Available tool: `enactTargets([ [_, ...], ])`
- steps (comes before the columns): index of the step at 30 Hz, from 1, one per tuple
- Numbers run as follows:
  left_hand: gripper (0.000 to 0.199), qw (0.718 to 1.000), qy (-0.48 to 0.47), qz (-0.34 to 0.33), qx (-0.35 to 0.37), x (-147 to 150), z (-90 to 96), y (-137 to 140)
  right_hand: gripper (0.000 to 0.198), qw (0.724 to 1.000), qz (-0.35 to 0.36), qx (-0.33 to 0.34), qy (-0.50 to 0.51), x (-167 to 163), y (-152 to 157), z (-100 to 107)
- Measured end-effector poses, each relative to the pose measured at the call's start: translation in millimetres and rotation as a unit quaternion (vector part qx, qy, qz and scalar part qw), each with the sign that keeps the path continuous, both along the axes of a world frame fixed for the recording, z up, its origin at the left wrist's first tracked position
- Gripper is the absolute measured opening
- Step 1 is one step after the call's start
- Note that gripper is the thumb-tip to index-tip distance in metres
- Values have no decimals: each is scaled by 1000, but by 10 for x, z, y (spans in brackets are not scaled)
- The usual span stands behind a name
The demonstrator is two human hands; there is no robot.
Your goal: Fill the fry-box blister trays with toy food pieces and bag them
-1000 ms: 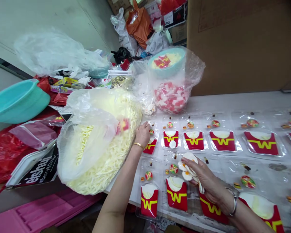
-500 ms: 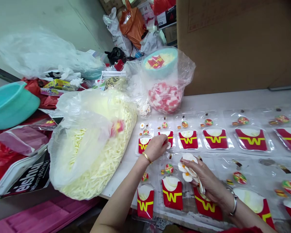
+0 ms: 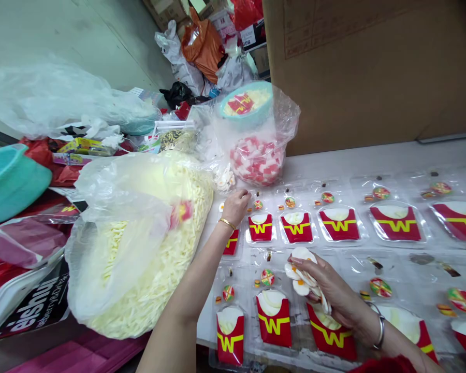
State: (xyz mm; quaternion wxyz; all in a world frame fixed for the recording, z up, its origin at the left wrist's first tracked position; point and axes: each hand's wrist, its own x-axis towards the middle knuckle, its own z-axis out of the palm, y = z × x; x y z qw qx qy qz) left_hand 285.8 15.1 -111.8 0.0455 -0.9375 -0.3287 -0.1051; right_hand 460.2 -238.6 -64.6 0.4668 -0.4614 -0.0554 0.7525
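Note:
My right hand point(image 3: 323, 277) is closed around a bunch of toy fried eggs point(image 3: 303, 274), white with orange yolks, above the front row of clear packs. My left hand point(image 3: 236, 206) reaches over the leftmost pack of the back row, its fingertips pinched together; whatever is between them is hidden. Partly under that hand lies a red fries pouch point(image 3: 231, 243) with a yellow W. Beside it sits another red fries pouch point(image 3: 260, 228), with a small pizza piece point(image 3: 258, 205) above it.
A big clear bag of pale yellow fries pieces point(image 3: 171, 290) lies left of my left arm. Behind the packs stand a bag of pink-and-white pieces point(image 3: 256, 160), a blue bowl point(image 3: 266, 111) and a large cardboard box point(image 3: 365, 77). A turquoise basin point(image 3: 15, 178) stands far left.
My left hand has moved from the second back-row pack, where a small white piece showed at its fingers, left and back to the leftmost one. My right hand stays nearly still with the eggs.

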Motion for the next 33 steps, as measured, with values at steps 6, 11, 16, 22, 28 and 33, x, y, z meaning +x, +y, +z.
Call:
enactTargets([
  [6,51,993,90,-24,-71,-85,66,-82,23,1000,1,-5,-2,-20,35,-12],
  [11,57,989,78,1,-122,-47,102,-101,25,1000,15,0,-5,-46,55,38],
  [16,33,959,-82,-11,-270,231,439,-512,29,999,13,39,1,5,81,60],
  [22,16,868,-116,-98,-474,622,852,-1226,28,997,25,72,-34,123,118,9],
  [28,17,894,-212,22,-394,827,601,-1000,30,998,5,55,-38,276,70,-15],
  [33,11,969,-162,-34,-182,930,288,-397,33,999,-26,40,-21,413,15,-15],
])
